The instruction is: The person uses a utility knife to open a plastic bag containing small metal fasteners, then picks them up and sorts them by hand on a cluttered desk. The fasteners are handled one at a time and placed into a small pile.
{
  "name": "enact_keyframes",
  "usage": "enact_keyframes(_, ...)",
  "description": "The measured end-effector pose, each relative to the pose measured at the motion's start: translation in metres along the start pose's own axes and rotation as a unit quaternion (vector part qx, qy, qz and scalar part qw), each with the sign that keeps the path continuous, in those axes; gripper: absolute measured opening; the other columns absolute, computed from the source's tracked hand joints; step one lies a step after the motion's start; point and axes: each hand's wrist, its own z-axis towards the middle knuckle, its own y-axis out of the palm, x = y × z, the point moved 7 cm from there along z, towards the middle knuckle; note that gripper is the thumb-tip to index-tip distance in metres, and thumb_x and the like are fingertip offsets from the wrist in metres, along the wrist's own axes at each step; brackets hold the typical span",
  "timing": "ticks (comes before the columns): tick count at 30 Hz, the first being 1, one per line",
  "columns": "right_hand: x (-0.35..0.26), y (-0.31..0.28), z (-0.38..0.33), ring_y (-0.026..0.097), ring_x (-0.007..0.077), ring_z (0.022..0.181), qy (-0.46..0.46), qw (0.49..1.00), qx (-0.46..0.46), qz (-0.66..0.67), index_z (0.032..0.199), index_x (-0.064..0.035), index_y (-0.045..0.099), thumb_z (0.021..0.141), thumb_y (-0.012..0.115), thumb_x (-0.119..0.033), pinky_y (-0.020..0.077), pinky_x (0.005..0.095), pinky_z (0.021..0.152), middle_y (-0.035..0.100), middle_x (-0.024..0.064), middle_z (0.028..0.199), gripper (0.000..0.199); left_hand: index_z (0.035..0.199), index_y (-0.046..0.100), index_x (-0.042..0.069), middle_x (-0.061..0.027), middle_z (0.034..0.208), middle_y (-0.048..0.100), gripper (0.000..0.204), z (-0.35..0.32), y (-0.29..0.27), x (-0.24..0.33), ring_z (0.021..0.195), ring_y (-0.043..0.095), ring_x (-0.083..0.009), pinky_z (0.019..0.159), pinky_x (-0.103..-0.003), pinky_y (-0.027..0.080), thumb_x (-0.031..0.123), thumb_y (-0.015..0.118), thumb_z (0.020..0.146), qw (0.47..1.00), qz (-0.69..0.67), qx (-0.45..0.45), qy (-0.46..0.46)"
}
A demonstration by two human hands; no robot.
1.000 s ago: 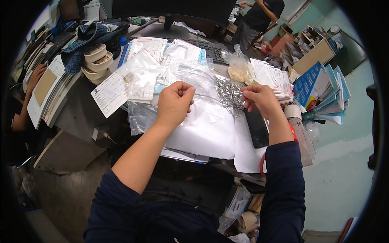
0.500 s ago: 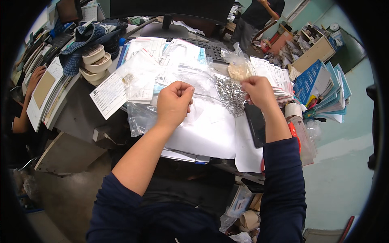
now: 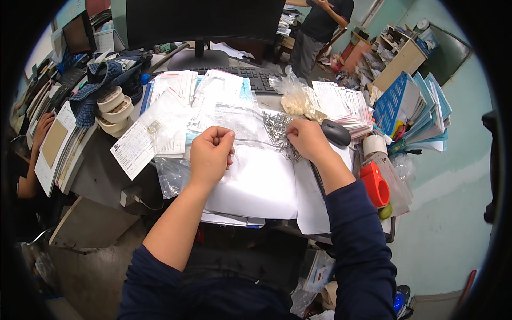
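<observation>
My left hand (image 3: 210, 156) hovers over white paper, fingers curled and thumb against the forefinger. What it pinches, if anything, is hidden; clear plastic shows beside it. My right hand (image 3: 308, 137) is at the right edge of a heap of small shiny metal pieces (image 3: 276, 128), its fingertips bent down among them. Whether a piece is between those fingers cannot be made out. Left of the heap lie flat clear plastic bags (image 3: 237, 113). Just behind my right hand sits a clear bag with pale beige contents (image 3: 292, 101).
A black mouse (image 3: 336, 133), a red tape-dispenser-like object (image 3: 375, 185) and stacked printed slips (image 3: 341, 106) lie at the right. Behind are a keyboard (image 3: 256, 80) and monitor (image 3: 200, 24). Stacked cream containers (image 3: 114, 109) stand left. A co-worker's hand (image 3: 44, 128) rests farther left; another person (image 3: 320, 32) stands behind.
My right hand has moved left and down to the metal heap, uncovering the mouse. My left hand keeps its curled pose. The whole view has shifted, showing more of the monitor.
</observation>
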Motion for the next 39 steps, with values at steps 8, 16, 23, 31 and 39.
enact_keyframes(8,0.031,-0.016,-0.009,0.059,0.0105,0.055,0.165,0.907,-0.042,0.385,0.089,0.0031,0.066,0.087,0.062,-0.008,0.0448,0.0246,0.041,0.065,0.0071,0.074,0.012,0.089,0.065,-0.001,-0.0032,0.063,0.06,0.015,-0.001,-0.001,0.0,0.046,0.051,-0.0062,0.04,-0.022,0.039,0.013,0.064,0.089,1.0,0.009,0.005,0.0)
enact_keyframes(16,0.039,-0.029,-0.016,0.06,0.0111,0.054,0.191,0.874,-0.042,0.445,0.095,0.0008,0.064,0.09,0.06,-0.01,0.0452,0.0241,0.044,0.065,0.0072,0.077,0.012,0.089,0.065,-0.001,-0.0025,0.063,0.06,0.015,-0.001,-0.001,-0.001,0.046,0.051,-0.0056,0.04,-0.022,0.039,0.014,0.064,0.089,1.0,-0.004,-0.002,-0.005)
enact_keyframes(23,0.028,-0.032,-0.013,0.059,0.0118,0.049,0.164,0.918,-0.019,0.36,0.095,0.0009,0.064,0.089,0.06,-0.009,0.0435,0.0231,0.038,0.066,0.0087,0.073,0.012,0.092,0.064,-0.001,-0.0013,0.062,0.058,0.017,-0.001,0.0,0.0,0.045,0.049,-0.0047,0.04,-0.021,0.038,0.016,0.065,0.091,1.0,-0.005,-0.005,-0.005)
enact_keyframes(31,-0.063,-0.017,-0.013,0.063,0.0144,0.054,0.1,0.859,-0.101,0.492,0.099,0.0009,0.062,0.088,0.062,-0.011,0.0475,0.0241,0.043,0.065,0.01,0.076,0.016,0.088,0.064,-0.001,-0.0028,0.062,0.06,0.016,0.001,-0.002,-0.003,0.046,0.052,-0.0058,0.039,-0.022,0.039,0.016,0.065,0.089,1.0,-0.002,-0.001,-0.003)
enact_keyframes(39,-0.012,-0.027,0.003,0.06,0.0123,0.05,0.114,0.956,0.013,0.268,0.103,0.0032,0.067,0.088,0.061,-0.012,0.0472,0.0244,0.044,0.068,0.0101,0.078,0.022,0.088,0.065,-0.001,-0.0025,0.062,0.06,0.016,0.0,-0.002,-0.004,0.045,0.051,-0.0059,0.039,-0.022,0.039,0.015,0.065,0.089,1.0,-0.014,-0.003,0.003)
